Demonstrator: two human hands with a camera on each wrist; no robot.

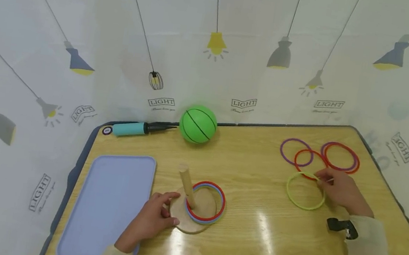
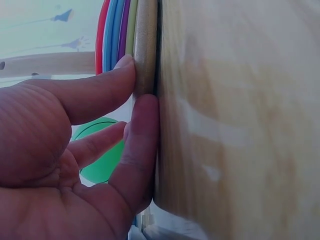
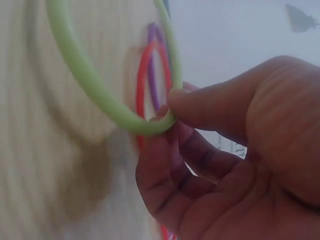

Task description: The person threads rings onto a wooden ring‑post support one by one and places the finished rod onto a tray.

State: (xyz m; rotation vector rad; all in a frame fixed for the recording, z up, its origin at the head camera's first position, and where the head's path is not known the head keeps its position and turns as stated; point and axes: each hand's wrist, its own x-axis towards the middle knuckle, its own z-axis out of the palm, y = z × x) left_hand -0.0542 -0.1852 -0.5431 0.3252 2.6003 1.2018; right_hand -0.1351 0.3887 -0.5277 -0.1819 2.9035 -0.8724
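Observation:
A wooden ring-toss base (image 1: 191,227) with an upright peg (image 1: 184,179) stands near the table's front, with red, blue and other coloured rings (image 1: 223,205) stacked round the peg. My left hand (image 1: 167,210) grips the base's left rim; in the left wrist view, thumb and forefinger of the hand (image 2: 137,85) pinch the base (image 2: 146,45) beside the stacked rings (image 2: 112,35). To the right, my right hand (image 1: 323,182) pinches a yellow-green ring (image 1: 287,189) by its far edge. The right wrist view shows the hand (image 3: 167,117) holding that ring (image 3: 80,75) between thumb and fingers.
Loose purple (image 1: 283,148) and red rings (image 1: 355,162) lie behind the right hand. A green ball (image 1: 198,124) and a teal pump (image 1: 130,128) rest at the back edge. A pale blue tray (image 1: 106,205) lies left of the base. A patterned curtain surrounds the wooden table (image 1: 254,220).

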